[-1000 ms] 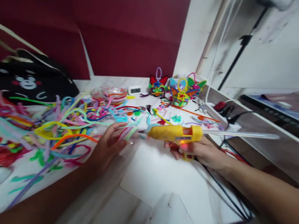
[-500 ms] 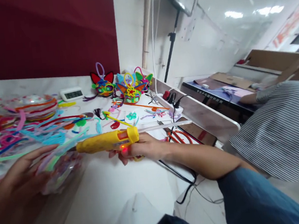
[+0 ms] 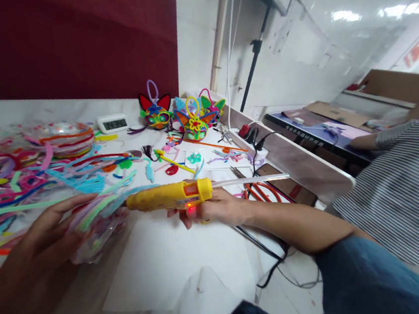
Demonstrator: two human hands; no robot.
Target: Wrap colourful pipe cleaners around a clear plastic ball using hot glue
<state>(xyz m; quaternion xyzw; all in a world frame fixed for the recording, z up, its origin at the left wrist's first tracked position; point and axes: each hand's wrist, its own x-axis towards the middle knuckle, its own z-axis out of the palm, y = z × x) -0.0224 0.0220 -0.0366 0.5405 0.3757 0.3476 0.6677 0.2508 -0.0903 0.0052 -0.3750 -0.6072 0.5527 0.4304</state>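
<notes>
My right hand (image 3: 215, 211) grips a yellow glue gun (image 3: 169, 197) with a clear glue stick (image 3: 251, 179) poking out its back and a red light lit near the handle. The nozzle points left at a clear plastic piece wrapped with pastel pipe cleaners (image 3: 96, 224). My left hand (image 3: 49, 239) holds that piece, fingers curled round its near side. Both hover just above the white table (image 3: 168, 261).
Loose coloured pipe cleaners (image 3: 28, 176) cover the table's left. Finished pipe-cleaner figures (image 3: 191, 121) and a small digital clock (image 3: 113, 123) stand at the back. A power strip with cables (image 3: 252, 137) sits by the right edge. A person in a striped shirt (image 3: 404, 191) is at the right.
The view swung right, then slightly back. My left hand took up the clear pipe-cleaner piece, and the glue gun's nozzle now meets it.
</notes>
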